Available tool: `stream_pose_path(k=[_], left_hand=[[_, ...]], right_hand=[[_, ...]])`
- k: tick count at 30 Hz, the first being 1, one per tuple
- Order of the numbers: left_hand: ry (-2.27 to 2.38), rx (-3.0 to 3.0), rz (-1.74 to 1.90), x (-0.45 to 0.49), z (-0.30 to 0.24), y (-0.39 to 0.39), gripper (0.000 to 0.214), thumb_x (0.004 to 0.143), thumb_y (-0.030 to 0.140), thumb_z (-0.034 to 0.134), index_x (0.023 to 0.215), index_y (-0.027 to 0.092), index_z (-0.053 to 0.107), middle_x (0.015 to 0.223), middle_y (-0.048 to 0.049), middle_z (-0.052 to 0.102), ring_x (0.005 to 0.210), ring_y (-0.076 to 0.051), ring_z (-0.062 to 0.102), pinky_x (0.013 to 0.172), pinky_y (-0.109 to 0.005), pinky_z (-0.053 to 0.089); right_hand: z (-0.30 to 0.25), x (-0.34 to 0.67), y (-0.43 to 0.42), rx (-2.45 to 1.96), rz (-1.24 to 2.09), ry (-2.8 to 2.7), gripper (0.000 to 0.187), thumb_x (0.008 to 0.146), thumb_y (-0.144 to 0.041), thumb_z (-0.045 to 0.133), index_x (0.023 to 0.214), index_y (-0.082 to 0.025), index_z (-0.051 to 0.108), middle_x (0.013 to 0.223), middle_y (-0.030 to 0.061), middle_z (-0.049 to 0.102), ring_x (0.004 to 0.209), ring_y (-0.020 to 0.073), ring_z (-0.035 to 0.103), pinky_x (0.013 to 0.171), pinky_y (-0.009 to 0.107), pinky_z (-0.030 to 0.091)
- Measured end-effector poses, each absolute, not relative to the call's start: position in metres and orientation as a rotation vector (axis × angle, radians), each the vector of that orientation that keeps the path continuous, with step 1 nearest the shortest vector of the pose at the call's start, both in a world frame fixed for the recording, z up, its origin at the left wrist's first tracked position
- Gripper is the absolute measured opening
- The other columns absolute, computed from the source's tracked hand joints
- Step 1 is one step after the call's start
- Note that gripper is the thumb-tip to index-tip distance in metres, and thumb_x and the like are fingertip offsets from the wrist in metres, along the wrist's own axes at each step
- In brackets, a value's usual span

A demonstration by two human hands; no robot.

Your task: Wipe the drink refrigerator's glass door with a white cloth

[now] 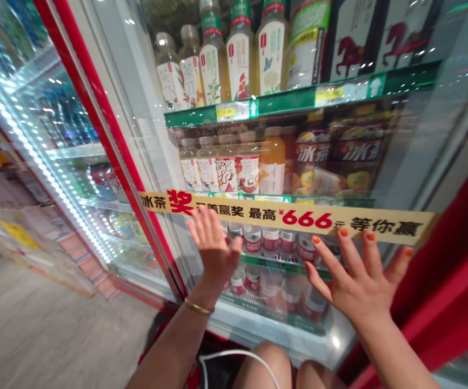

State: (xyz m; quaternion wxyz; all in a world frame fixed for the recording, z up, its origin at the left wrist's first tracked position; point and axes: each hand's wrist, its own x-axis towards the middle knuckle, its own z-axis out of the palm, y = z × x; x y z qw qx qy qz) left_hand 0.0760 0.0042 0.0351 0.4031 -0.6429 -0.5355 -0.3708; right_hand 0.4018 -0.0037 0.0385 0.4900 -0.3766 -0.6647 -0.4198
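Observation:
A long yellow printed strip point(266, 212) runs across the glass door point(380, 186) of a drinks fridge, tilting slightly down to the right. Below its left part is my left hand point(214, 246), fingers raised and apart, the tips overlapping the lettering; whether it touches is hard to tell. My right hand point(359, 281) is spread wide, palm toward the glass, its painted fingertips at the strip's lower edge near the right end. Neither hand holds anything. Behind the glass, tea bottles point(248, 167) and a bottle of orange drink point(272, 162) stand on a middle shelf.
Taller bottles point(240, 51) fill the upper shelf, and small water bottles point(252, 237) stand lower down. A red door frame point(96, 119) separates another lit fridge point(61, 119) on the left. A white cord point(234, 352) loops over my knees point(268, 364). Grey floor point(55, 335) lies at left.

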Motion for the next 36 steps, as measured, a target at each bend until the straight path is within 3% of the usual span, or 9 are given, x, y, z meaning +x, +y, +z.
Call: stream_pose_path(k=[4,11,13,16,18,23,27,32,36], left_hand=[[-0.883,-1.976,-0.749,0.082,0.01,-0.013,0.09,0.099,0.074,0.056,0.176,0.045,0.021,0.18,0.0035,0.033,0.174,-0.027,0.011,0.145,-0.06,0.012],[-1.422,-1.426,-1.401,0.047,0.083,0.007,0.087,0.112,0.048,0.028,0.173,0.017,-0.025,0.182,-0.0149,-0.022,0.17,-0.035,-0.021,0.136,-0.078,-0.006],[-1.261,-1.594,-1.19,0.077,0.068,0.007,0.098,0.107,0.058,0.043,0.177,0.018,-0.013,0.185,-0.0139,-0.008,0.172,-0.035,-0.016,0.138,-0.076,-0.006],[-0.826,-1.889,-0.757,0.114,0.028,-0.006,0.102,0.096,0.079,0.054,0.179,0.037,0.013,0.184,0.0052,0.018,0.174,-0.021,-0.009,0.145,-0.054,-0.005],[-0.755,-1.937,-0.693,0.11,0.021,-0.016,0.098,0.095,0.081,0.053,0.177,0.042,0.016,0.182,0.0133,0.017,0.173,-0.015,-0.009,0.145,-0.042,-0.006],[-1.36,-1.603,-1.278,0.066,0.083,-0.009,0.089,0.112,0.05,0.038,0.177,0.02,-0.015,0.184,-0.0104,-0.013,0.172,-0.03,-0.017,0.14,-0.069,-0.009],[-1.309,-1.676,-1.167,0.097,0.076,-0.003,0.098,0.109,0.06,0.042,0.176,0.02,-0.016,0.185,-0.0105,-0.011,0.171,-0.034,-0.017,0.14,-0.073,-0.004],[-0.809,-1.981,-0.685,0.115,0.026,-0.015,0.093,0.101,0.074,0.052,0.178,0.041,0.011,0.182,0.0114,0.019,0.173,-0.019,-0.009,0.146,-0.052,-0.004],[-1.303,-1.699,-1.164,0.093,0.078,-0.006,0.096,0.109,0.051,0.048,0.177,0.021,-0.012,0.186,-0.009,-0.001,0.173,-0.029,-0.012,0.142,-0.067,-0.007]], right_hand=[[0.04,0.401,-0.004,-0.903,-1.038,-1.602,0.083,0.097,-0.052,0.075,0.172,-0.04,0.04,0.176,0.0014,0.042,0.169,0.0372,0.032,0.14,0.068,0.007],[0.041,0.399,-0.002,-0.901,-1.049,-1.591,0.085,0.097,-0.051,0.074,0.173,-0.04,0.038,0.177,-0.0006,0.041,0.17,0.0351,0.03,0.141,0.065,0.006],[0.041,0.4,-0.002,-0.902,-1.039,-1.596,0.085,0.096,-0.05,0.075,0.172,-0.04,0.038,0.177,-0.0001,0.041,0.169,0.0361,0.032,0.141,0.067,0.007],[0.041,0.401,-0.003,-0.906,-1.026,-1.612,0.086,0.096,-0.048,0.076,0.172,-0.04,0.038,0.176,0.0017,0.043,0.167,0.0393,0.035,0.139,0.072,0.009],[0.042,0.402,-0.004,-0.903,-1.033,-1.618,0.087,0.095,-0.049,0.077,0.173,-0.04,0.038,0.176,0.0023,0.043,0.167,0.0398,0.035,0.139,0.073,0.009],[0.04,0.403,-0.003,-0.903,-1.053,-1.623,0.089,0.095,-0.048,0.077,0.173,-0.04,0.036,0.178,0.0024,0.038,0.168,0.0406,0.032,0.138,0.073,0.012],[0.04,0.403,-0.003,-0.909,-1.016,-1.628,0.091,0.094,-0.047,0.078,0.173,-0.042,0.035,0.181,0.0015,0.034,0.168,0.0435,0.032,0.137,0.076,0.013],[0.04,0.402,-0.003,-0.903,-1.039,-1.624,0.088,0.095,-0.048,0.077,0.173,-0.04,0.037,0.181,0.0016,0.034,0.167,0.0416,0.035,0.139,0.072,0.01],[0.038,0.403,-0.002,-0.925,-1.06,-1.61,0.087,0.096,-0.049,0.075,0.173,-0.04,0.036,0.179,0.0021,0.039,0.166,0.0412,0.037,0.139,0.072,0.01]])
